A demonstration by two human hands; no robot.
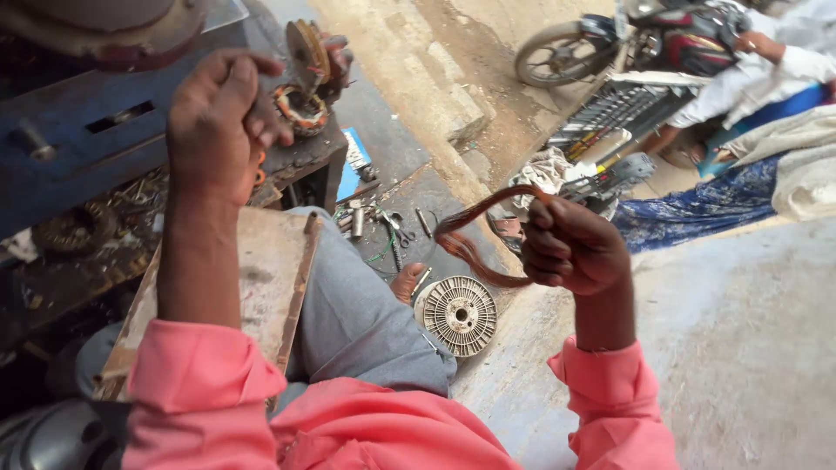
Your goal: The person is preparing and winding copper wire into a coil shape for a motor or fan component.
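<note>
Concrete ground [749, 348], pale and dusty, fills the right side of the view from a camera worn on a seated person's head. Across the top right stands a motorcycle [644, 39], and beside it another person in white clothing [766, 83] sits or crouches above a patterned blue cloth [697, 209]. On the left is a blue metal workbench [78, 148], cluttered below with dark, rusty parts. A worn wooden board [261, 270] rests across the wearer's lap, against grey trousers [357, 322]. Both forearms come up from pink sleeves [200, 383].

On the ground past the knee lies a round, pale metal rotor disc [459, 314] with radial slots, flat on its face. Just beyond it are scattered hand tools [392, 231], small and hard to tell apart.

The left hand [218, 122] is raised at the bench edge, fingers curled and closed towards a small motor winding [302, 109], a ring wrapped in copper with orange insulation; whether the fingers actually clamp it cannot be told. A round disc-shaped part [309, 52] stands on edge just above it.

The right hand [570, 248] is clenched into a fist around a bundle of copper wire [475, 244], which loops out leftward from the fist in a long reddish-brown curve, held in the air above the rotor disc.
</note>
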